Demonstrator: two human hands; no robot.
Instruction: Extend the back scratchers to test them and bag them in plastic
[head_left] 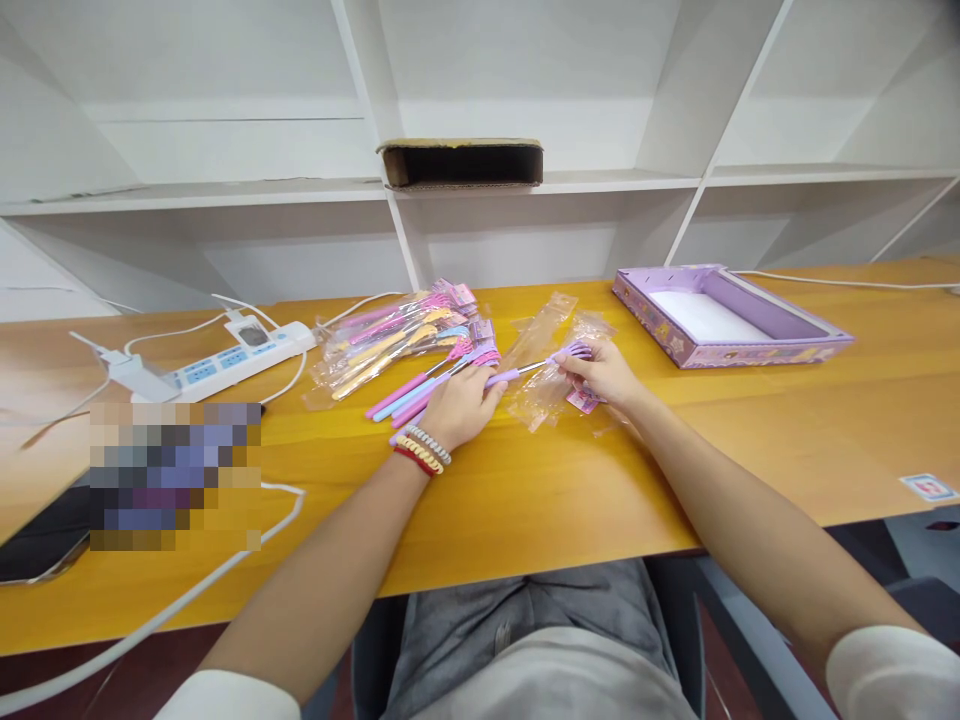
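My left hand (466,405), wearing bracelets at the wrist, is closed around the handle of a purple back scratcher (504,378). Its thin metal shaft runs to a clawed purple head, which my right hand (604,373) pinches. Beside and partly under my left hand lie several loose back scratchers (409,395) with pink, blue and purple handles. Behind them is a pile of back scratchers in clear bags (397,335) with pink tags. Crumpled clear plastic bags (540,335) lie under and around my right hand, one near a pink tag (583,400).
A purple open box (765,352) stands at the right. At the left are a white power strip (244,360) with chargers and cables, a dark phone (45,535) and a blurred-out area. White shelves rise behind the wooden table (540,510); one holds a cardboard box (463,165).
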